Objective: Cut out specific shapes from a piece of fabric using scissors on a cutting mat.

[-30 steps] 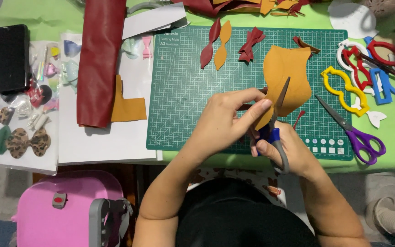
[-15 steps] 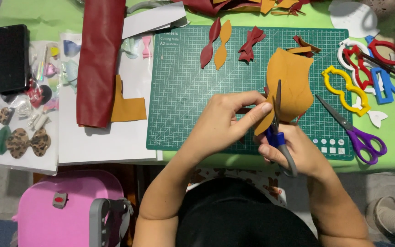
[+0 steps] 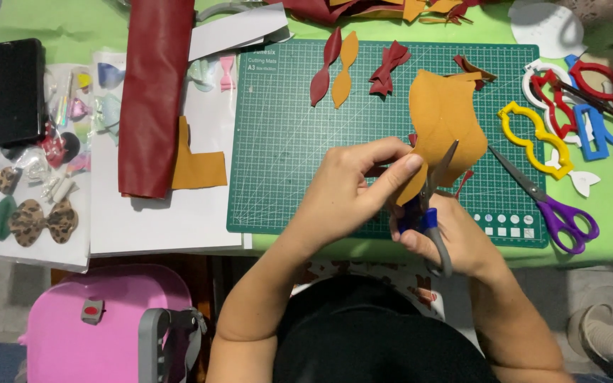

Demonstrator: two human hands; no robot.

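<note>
While my right hand grips the blue-handled scissors, blades part open and biting into the near edge of the mustard leather piece, my left hand pinches that same edge between thumb and forefinger, over the near right part of the green cutting mat. As I judge it, the fingertips sit just beside the blades, so a slip could nick them. The piece also hangs loosely, and a twist could pull the cut off its line.

Scissors further into mustard piece
</note>
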